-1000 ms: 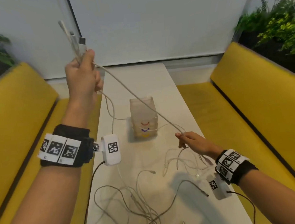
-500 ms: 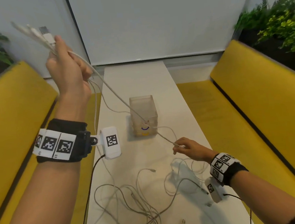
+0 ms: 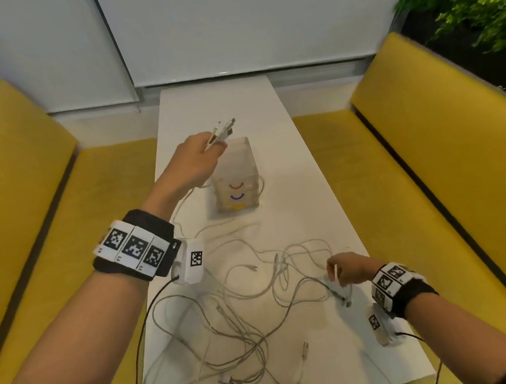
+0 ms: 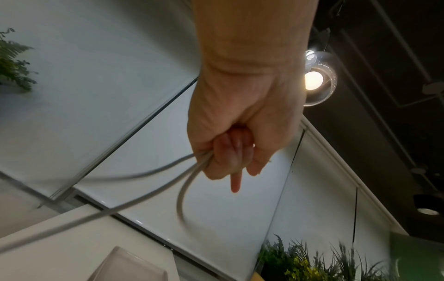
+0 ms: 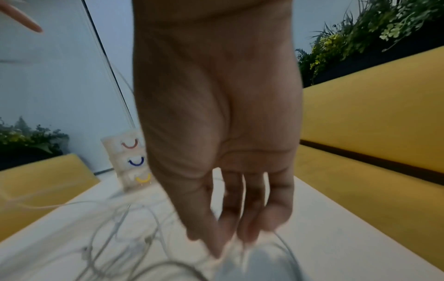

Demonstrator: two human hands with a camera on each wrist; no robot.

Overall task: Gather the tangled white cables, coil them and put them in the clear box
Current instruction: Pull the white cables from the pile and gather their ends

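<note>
Several white cables (image 3: 242, 307) lie tangled across the near half of the white table (image 3: 315, 193). My left hand (image 3: 196, 163) is raised beside the clear box (image 3: 235, 178) and grips a bundle of cable ends (image 3: 222, 130), plugs sticking up; the left wrist view shows the fingers curled round the cables (image 4: 190, 182). My right hand (image 3: 342, 271) is low over the table at the right and pinches a white cable end (image 3: 336, 276); the right wrist view of the hand (image 5: 230, 237) is blurred. The clear box (image 5: 131, 161) has red, blue and yellow arcs on its front.
Yellow benches (image 3: 442, 152) flank the narrow table on both sides. Green plants (image 3: 470, 2) stand behind the right bench. A loose USB plug (image 3: 305, 350) lies near the table's front edge. Black camera leads hang from both wrists.
My left hand has come down from high at the left to beside the box, still holding the cable ends. My right hand has dropped lower to the table at the right.
</note>
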